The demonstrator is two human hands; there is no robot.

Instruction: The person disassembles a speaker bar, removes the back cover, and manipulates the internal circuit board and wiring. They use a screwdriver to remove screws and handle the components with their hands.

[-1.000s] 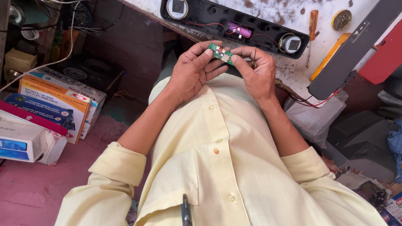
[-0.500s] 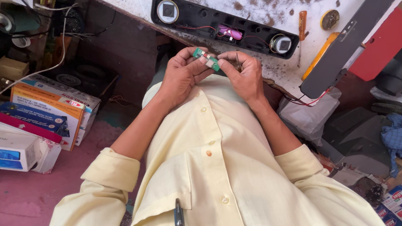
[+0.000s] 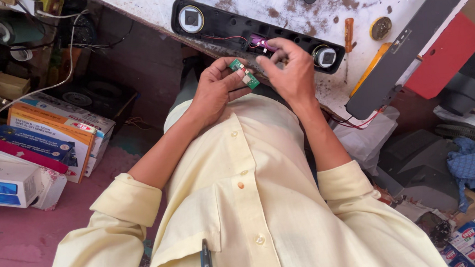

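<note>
The small green circuit board [image 3: 244,73] is the thing in hand, and every place here is told from the long black speaker housing [image 3: 252,33], which lies open along the near edge of the white, stained surface [image 3: 272,1].

Largest first: the housing has a round speaker at each end and loose wires in its middle, and it sits in the same spot on the surface as half a second ago. Beyond its right end lies a long black cover panel [image 3: 411,40], with an orange-handled screwdriver [image 3: 347,31] between the two.

The hands have changed. A moment ago both were pressed together on the board, just short of the housing's near rim. Now the left hand [image 3: 217,90] alone carries the board, thumb and fingers clamped on its edges, just in front of the housing's middle. The right hand [image 3: 289,70] has let go and moved up to the housing's near rim, its fingertips pinched together at the purple part [image 3: 258,40] among the wires; whether they actually grip it I cannot tell.

Judging by this, the work shifts from the board alone to its link with the housing's wiring.
</note>
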